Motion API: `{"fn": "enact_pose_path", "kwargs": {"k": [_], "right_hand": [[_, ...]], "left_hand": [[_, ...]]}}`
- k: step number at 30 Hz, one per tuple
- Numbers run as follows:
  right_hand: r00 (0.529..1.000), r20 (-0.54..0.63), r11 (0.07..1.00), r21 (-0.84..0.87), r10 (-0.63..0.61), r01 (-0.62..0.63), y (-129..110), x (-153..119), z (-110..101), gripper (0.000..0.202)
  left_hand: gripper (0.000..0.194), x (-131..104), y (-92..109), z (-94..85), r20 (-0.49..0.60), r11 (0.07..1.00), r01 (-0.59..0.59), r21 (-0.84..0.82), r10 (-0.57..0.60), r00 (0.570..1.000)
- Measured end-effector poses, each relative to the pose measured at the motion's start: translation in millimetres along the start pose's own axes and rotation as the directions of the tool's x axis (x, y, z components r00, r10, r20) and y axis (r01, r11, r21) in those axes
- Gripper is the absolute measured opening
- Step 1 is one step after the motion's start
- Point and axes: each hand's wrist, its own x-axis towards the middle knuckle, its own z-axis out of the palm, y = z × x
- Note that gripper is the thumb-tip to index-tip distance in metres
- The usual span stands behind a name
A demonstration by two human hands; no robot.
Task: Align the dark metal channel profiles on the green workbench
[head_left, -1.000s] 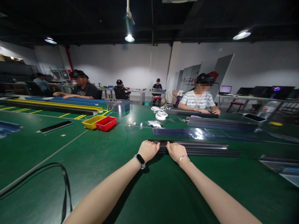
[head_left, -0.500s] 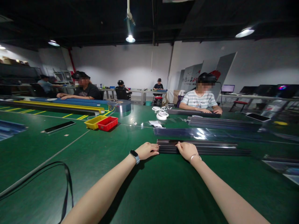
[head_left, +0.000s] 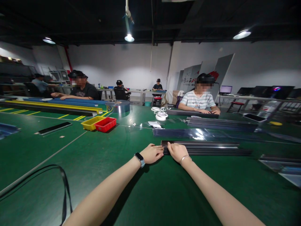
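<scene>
A bundle of long dark profile strips (head_left: 211,148) lies crosswise on the green table in front of me. At its left end is my left hand (head_left: 152,153), fingers stretched out and their tips against the strip ends. Close beside it, my right hand (head_left: 177,152) is closed over the strips near that same end. Its fingertips on the far side are partly hidden. Just behind the bundle lies a clear plastic sheet (head_left: 178,133) with a glossy reflection.
Yellow (head_left: 90,123) and red (head_left: 105,125) trays stand left of centre, near a phone (head_left: 55,128). White coiled bands (head_left: 161,116) and more dark strips (head_left: 221,124) lie farther back. A co-worker (head_left: 198,100) sits opposite. A black strap (head_left: 64,179) hangs at lower left.
My right hand has moved left along the strips, closer to my left hand. My left hand and the strips' left end have shifted slightly right. The view has turned a little to the right.
</scene>
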Motion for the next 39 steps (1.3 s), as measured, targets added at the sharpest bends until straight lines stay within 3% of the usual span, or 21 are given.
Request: {"fn": "enact_pose_path", "kwargs": {"k": [4,8,16,21,26,35,39], "right_hand": [[0.998,0.053,0.999,-0.012,-0.037,0.037,5.8,1.1,5.7,0.033],[0.989,0.141,0.996,-0.060,-0.052,0.061,19.5,0.5,5.7,0.037],[0.979,0.143,0.988,-0.084,0.144,-0.133,44.3,-1.6,1.8,0.037],[0.987,0.079,0.990,-0.034,0.137,-0.135,29.3,-0.5,-1.0,0.050],[0.998,-0.059,0.999,0.049,0.020,-0.017,7.0,2.7,0.3,0.055],[0.996,0.030,0.995,0.054,0.083,-0.085,4.4,6.2,4.0,0.051],[0.998,0.015,0.994,0.086,0.060,-0.061,6.3,3.8,0.0,0.052]], "left_hand": [[0.028,-1.1,3.1,-1.3,-0.012,1.000,0.011,0.013,-0.011,1.000],[0.031,-5.1,4.9,-6.4,-0.010,1.000,0.002,0.002,-0.002,1.000],[0.033,-9.7,6.2,-7.6,0.023,0.999,0.052,0.001,-0.052,0.998],[0.032,-7.5,5.8,-6.2,0.005,0.996,0.080,-0.034,-0.080,0.997],[0.031,-5.9,5.7,-4.2,-0.018,0.994,0.102,-0.039,-0.103,0.994],[0.031,-5.5,7.3,-4.8,-0.016,0.994,0.102,-0.041,-0.103,0.995],[0.031,-6.9,7.5,-5.2,-0.030,0.995,0.096,-0.030,-0.097,0.995]]}}
